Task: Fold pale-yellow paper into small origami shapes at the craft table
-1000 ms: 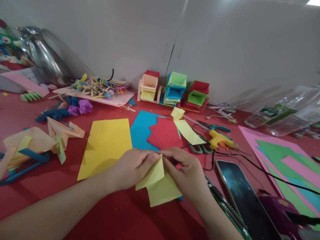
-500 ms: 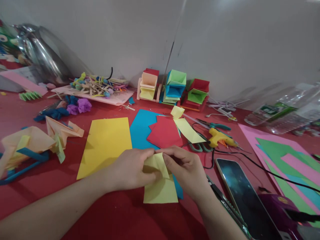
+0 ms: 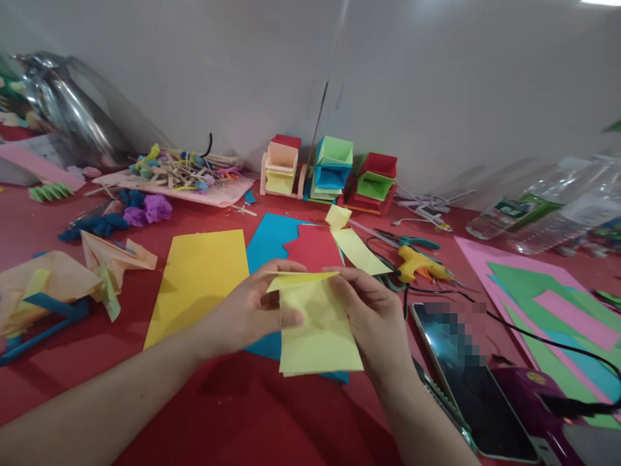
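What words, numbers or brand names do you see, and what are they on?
None can be read clearly.
Bottle label: pale marks on green, too blurred to read.
Gold badge on the purple tool: too small to read.
Phone: no readable words.
Held paper: no writing visible.

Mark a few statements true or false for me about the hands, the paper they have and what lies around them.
1. The left hand and the right hand both hold pale yellow paper. True.
2. The glue gun is purple. False: the glue gun is mainly yellow.
3. The phone lies to the right of the right hand. True.
4. The metal jug is at the far right. False: the metal jug is at the far left.
5. The large yellow sheet lies left of the blue paper. True.
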`<state>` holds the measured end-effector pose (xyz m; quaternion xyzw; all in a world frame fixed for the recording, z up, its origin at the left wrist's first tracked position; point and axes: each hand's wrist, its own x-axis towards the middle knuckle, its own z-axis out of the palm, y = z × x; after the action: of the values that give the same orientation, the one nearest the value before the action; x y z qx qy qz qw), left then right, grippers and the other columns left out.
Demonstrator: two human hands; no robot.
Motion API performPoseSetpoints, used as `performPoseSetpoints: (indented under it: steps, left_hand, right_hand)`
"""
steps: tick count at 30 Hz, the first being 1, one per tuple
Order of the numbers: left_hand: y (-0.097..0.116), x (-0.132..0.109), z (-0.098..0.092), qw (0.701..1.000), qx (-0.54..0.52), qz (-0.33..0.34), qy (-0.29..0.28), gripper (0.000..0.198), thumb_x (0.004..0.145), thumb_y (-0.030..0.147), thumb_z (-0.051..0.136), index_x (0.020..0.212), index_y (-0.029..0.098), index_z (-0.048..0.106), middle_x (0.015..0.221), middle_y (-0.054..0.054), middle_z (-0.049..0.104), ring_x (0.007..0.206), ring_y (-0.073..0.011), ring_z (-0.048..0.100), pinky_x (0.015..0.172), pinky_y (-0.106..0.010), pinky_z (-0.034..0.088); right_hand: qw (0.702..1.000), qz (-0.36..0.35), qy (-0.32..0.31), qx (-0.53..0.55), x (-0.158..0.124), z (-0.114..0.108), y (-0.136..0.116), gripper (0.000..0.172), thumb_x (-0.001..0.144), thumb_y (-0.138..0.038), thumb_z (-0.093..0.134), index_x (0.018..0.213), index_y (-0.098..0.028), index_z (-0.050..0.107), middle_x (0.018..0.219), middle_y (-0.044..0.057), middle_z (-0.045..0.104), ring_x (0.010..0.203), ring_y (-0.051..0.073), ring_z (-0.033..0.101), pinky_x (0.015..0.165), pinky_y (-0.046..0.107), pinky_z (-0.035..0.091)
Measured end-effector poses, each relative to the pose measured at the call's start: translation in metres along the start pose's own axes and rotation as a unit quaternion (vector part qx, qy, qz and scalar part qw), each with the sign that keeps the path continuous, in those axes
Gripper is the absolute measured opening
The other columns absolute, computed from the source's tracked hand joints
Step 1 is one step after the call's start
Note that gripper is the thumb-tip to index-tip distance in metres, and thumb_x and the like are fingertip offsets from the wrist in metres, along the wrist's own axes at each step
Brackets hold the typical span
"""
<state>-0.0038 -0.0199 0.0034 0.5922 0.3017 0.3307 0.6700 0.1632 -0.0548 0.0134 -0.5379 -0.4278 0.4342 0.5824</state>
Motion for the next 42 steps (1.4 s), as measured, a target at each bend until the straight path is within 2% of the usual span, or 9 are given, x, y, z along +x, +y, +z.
performPoseSetpoints:
  steps: [2,8,15,20,25,29,32,35,42]
  left_hand:
    - [-0.004,0.004,-0.002,0.998,0.019,0.008,0.059,0.020,0.076,0.036,0.061,0.087,0.019,0.059,0.083,-0.001,0.061,0.077,-0.0135,0.058,0.068,-0.024,0.045]
    - [-0.005,0.008,-0.006,0.996,0.018,-0.014,0.084,0.029,0.079,0.039,0.057,0.061,0.016,0.056,0.058,0.003,0.058,0.055,-0.0093,0.054,0.054,-0.020,0.043]
    - [-0.001,0.007,-0.010,0.998,-0.021,0.043,0.050,0.019,0.078,0.025,0.060,0.094,0.021,0.068,0.087,-0.001,0.071,0.074,-0.0132,0.063,0.064,-0.021,0.049]
    - [-0.004,0.008,-0.012,0.995,-0.071,0.070,0.029,0.020,0.079,0.017,0.055,0.086,0.026,0.072,0.084,0.002,0.072,0.074,-0.0104,0.064,0.065,-0.018,0.048]
    - [-0.002,0.004,-0.018,0.998,0.013,0.067,-0.001,0.030,0.078,0.010,0.047,0.087,0.024,0.072,0.088,0.000,0.071,0.083,-0.0129,0.062,0.071,-0.021,0.046]
    - [0.002,0.003,-0.020,0.991,0.071,0.108,0.022,0.024,0.079,0.021,0.050,0.096,0.020,0.067,0.095,-0.004,0.068,0.088,-0.0154,0.058,0.074,-0.025,0.044]
    - [0.005,0.004,-0.017,0.996,0.077,0.037,0.019,0.032,0.075,0.030,0.061,0.105,0.020,0.057,0.081,-0.001,0.064,0.070,-0.0125,0.056,0.060,-0.023,0.042]
    - [0.007,0.005,-0.015,0.988,0.150,-0.017,-0.012,0.021,0.074,0.035,0.063,0.080,0.016,0.057,0.062,0.005,0.051,0.055,-0.0076,0.045,0.049,-0.018,0.032]
    - [0.009,0.008,-0.020,0.997,0.053,-0.058,-0.006,0.022,0.076,0.037,0.059,0.072,0.015,0.055,0.065,0.003,0.056,0.059,-0.0080,0.050,0.055,-0.019,0.037]
  right_hand:
    - [1.000,-0.015,-0.017,0.002,-0.001,0.001,0.002,0.016,0.071,-0.032,0.065,0.083,-0.022,0.069,0.070,0.000,0.067,0.055,0.012,0.056,0.049,0.022,0.044]
    - [0.999,-0.026,-0.023,0.005,-0.003,0.002,0.004,0.010,0.072,-0.024,0.064,0.078,-0.023,0.071,0.066,-0.002,0.065,0.058,0.011,0.056,0.053,0.021,0.044]
    - [0.995,-0.076,-0.063,0.015,0.001,-0.002,0.005,0.014,0.074,-0.019,0.061,0.078,-0.026,0.072,0.064,-0.003,0.062,0.058,0.009,0.053,0.054,0.020,0.042]
    - [0.990,-0.091,-0.098,0.035,0.002,-0.007,0.006,0.021,0.078,-0.015,0.053,0.074,-0.025,0.071,0.076,-0.001,0.064,0.067,0.010,0.055,0.060,0.022,0.042]
    - [0.991,-0.030,-0.125,0.021,0.001,-0.008,0.003,0.013,0.081,-0.022,0.052,0.078,-0.022,0.065,0.067,-0.001,0.057,0.059,0.009,0.049,0.053,0.021,0.038]
    - [0.989,-0.041,-0.134,-0.049,-0.002,-0.005,0.004,0.008,0.078,-0.026,0.060,0.085,-0.022,0.059,0.058,-0.006,0.044,0.052,0.007,0.041,0.048,0.020,0.033]
    - [0.980,-0.078,-0.149,-0.108,-0.003,-0.002,0.006,0.012,0.080,-0.022,0.056,0.092,-0.023,0.057,0.063,-0.005,0.045,0.057,0.008,0.042,0.051,0.020,0.035]
    - [0.968,-0.111,-0.162,-0.159,-0.004,0.001,0.006,0.024,0.078,-0.019,0.058,0.101,-0.024,0.057,0.067,-0.004,0.046,0.061,0.009,0.044,0.054,0.020,0.038]
    - [0.966,-0.147,-0.195,-0.084,0.000,-0.009,-0.006,0.023,0.086,-0.016,0.046,0.094,-0.026,0.065,0.093,0.002,0.062,0.076,0.011,0.057,0.066,0.024,0.046]
